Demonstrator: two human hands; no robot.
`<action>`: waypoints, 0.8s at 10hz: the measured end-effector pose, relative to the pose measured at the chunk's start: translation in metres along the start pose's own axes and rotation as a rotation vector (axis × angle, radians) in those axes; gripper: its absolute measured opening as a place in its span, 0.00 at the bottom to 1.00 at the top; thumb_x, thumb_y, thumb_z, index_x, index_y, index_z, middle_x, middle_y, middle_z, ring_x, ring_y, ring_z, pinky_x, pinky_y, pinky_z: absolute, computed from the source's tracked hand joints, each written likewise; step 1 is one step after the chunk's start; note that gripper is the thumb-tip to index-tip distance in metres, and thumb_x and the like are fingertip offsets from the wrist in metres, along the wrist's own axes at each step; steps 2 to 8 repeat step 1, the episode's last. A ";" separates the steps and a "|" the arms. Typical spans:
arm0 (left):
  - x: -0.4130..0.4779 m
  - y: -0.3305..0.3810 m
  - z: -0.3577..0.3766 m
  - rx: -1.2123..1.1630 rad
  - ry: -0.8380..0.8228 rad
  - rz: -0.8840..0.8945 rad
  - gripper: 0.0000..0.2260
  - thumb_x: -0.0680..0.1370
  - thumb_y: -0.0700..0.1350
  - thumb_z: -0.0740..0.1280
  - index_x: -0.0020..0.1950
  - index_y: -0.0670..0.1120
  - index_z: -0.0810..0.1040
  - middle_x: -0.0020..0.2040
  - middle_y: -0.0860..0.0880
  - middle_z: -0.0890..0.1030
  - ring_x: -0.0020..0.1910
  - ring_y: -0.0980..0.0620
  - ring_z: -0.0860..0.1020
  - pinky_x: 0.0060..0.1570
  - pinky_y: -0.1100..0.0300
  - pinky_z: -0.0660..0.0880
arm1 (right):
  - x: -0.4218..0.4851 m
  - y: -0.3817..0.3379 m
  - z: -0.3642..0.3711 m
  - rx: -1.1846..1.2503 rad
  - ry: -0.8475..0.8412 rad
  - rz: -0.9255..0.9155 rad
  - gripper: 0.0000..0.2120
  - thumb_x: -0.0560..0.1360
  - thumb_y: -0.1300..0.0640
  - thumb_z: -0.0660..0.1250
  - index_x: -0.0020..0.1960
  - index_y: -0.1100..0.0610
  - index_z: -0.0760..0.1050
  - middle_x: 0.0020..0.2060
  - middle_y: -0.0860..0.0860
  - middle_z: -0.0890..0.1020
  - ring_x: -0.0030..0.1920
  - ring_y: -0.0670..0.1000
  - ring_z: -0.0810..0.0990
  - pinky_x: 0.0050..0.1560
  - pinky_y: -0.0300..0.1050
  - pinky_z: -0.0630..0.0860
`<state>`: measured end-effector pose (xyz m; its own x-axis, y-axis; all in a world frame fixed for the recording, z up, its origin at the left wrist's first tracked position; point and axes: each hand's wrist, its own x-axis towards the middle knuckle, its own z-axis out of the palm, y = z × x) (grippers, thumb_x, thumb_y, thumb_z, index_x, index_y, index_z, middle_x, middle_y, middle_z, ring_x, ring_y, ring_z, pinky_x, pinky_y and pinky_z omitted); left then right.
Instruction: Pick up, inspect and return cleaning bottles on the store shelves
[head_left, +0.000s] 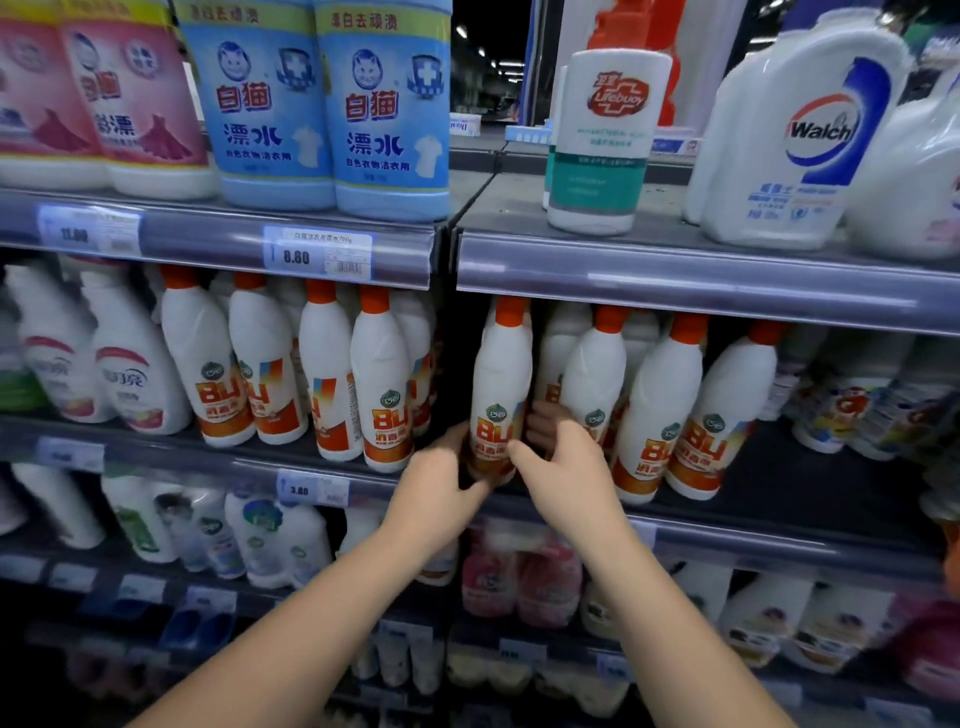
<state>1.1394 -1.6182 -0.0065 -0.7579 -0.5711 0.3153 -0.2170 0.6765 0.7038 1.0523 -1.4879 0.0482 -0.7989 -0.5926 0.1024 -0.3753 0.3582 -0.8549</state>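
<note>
Item: bottle (501, 374), white, orange cap on, opaque, contents unseen. Location: one shelf below the Lifebuoy bottle (602, 140), slightly left, upright, base hidden. Left hand (441, 467) and right hand (561, 462) grip its lower body, fingers curled round it. Stage, judged: either lifting out or setting back, cannot tell which. Matching bottles (654, 410) stand below-right of the Lifebuoy bottle.

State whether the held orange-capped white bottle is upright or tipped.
Upright: the orange-capped white plastic bottle stands cap-up, left hand and right hand gripping its lower part.
</note>
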 end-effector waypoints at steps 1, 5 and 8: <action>-0.014 -0.001 -0.012 0.097 -0.046 -0.008 0.23 0.79 0.50 0.73 0.73 0.47 0.75 0.64 0.48 0.84 0.63 0.48 0.81 0.62 0.53 0.78 | -0.016 0.010 -0.006 0.004 0.008 -0.002 0.17 0.80 0.54 0.70 0.66 0.58 0.76 0.60 0.54 0.82 0.62 0.54 0.80 0.67 0.55 0.78; -0.014 -0.001 -0.012 0.097 -0.046 -0.008 0.23 0.79 0.50 0.73 0.73 0.47 0.75 0.64 0.48 0.84 0.63 0.48 0.81 0.62 0.53 0.78 | -0.016 0.010 -0.006 0.004 0.008 -0.002 0.17 0.80 0.54 0.70 0.66 0.58 0.76 0.60 0.54 0.82 0.62 0.54 0.80 0.67 0.55 0.78; -0.014 -0.001 -0.012 0.097 -0.046 -0.008 0.23 0.79 0.50 0.73 0.73 0.47 0.75 0.64 0.48 0.84 0.63 0.48 0.81 0.62 0.53 0.78 | -0.016 0.010 -0.006 0.004 0.008 -0.002 0.17 0.80 0.54 0.70 0.66 0.58 0.76 0.60 0.54 0.82 0.62 0.54 0.80 0.67 0.55 0.78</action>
